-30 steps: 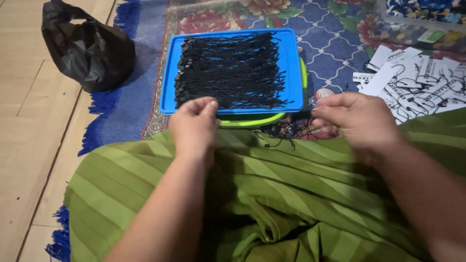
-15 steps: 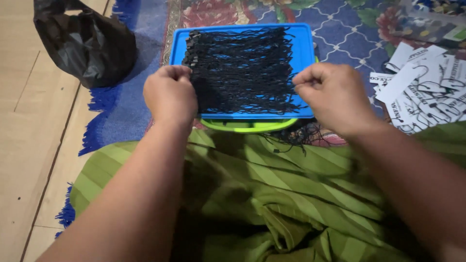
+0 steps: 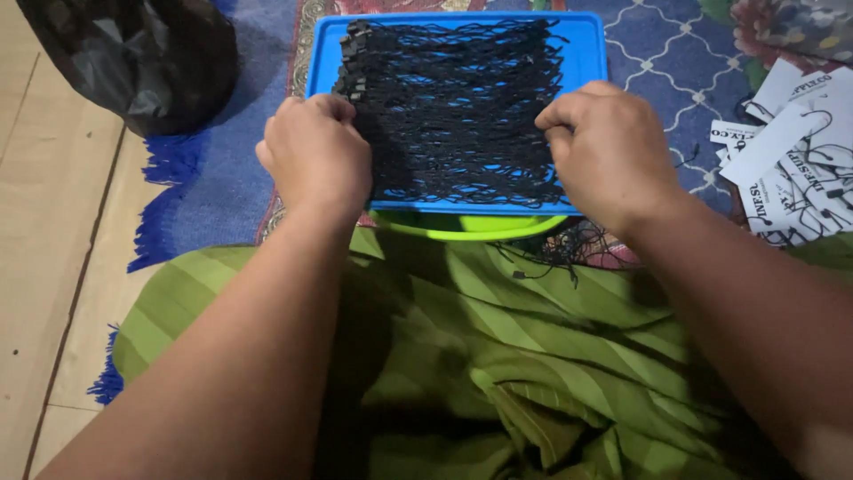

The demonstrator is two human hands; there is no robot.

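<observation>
A blue rectangular tray rests on a lime-green bowl in front of me. Across the tray lies a layer of black strings stretched side to side, with small black tags bunched at the left end. My left hand is closed on the left end of the strings near the tray's front left corner. My right hand is closed on the right end of the strings at the tray's front right. A few loose black strings trail below the bowl onto my lap.
Green striped cloth covers my lap. A black plastic bag sits at the upper left on a blue fringed rug. White printed cards with black strings lie at the right. Wooden floor runs along the left.
Both hands have moved forward from my lap to the tray and now grip the two ends of the strings. The view has drawn closer to the tray.
</observation>
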